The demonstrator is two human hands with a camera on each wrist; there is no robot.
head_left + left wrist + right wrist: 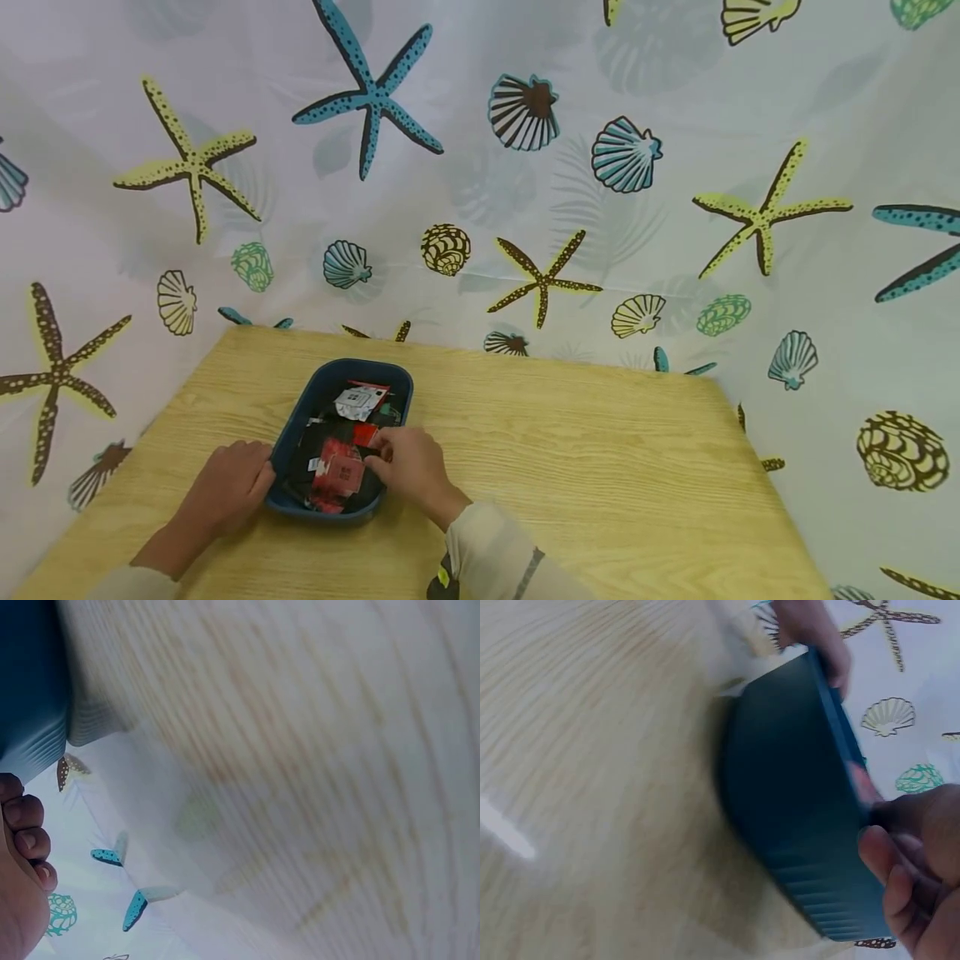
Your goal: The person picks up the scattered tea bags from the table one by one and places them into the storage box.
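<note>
A dark blue plastic bin (281, 500) stands on the table, filled with loose small packets. My left hand (234, 483) grips the bin's left wall, the thumb near its rim; in the left wrist view its curled fingers (28, 840) show below the bin. At the right rim, my right hand (411, 467) reaches over and pinches a dark packet (367, 452) between thumb and forefinger, most of it hidden. A red packet (341, 473) lies just left of those fingertips. Farther back in the bin are a silver-white packet (358, 402) and a red-edged one.
The bin sits on the left part of a light wood-grain table (585, 467). A white curtain (480, 192) printed with starfish and shells hangs behind and at both sides. A dark object with a yellow mark (442, 577) shows beside the right sleeve.
</note>
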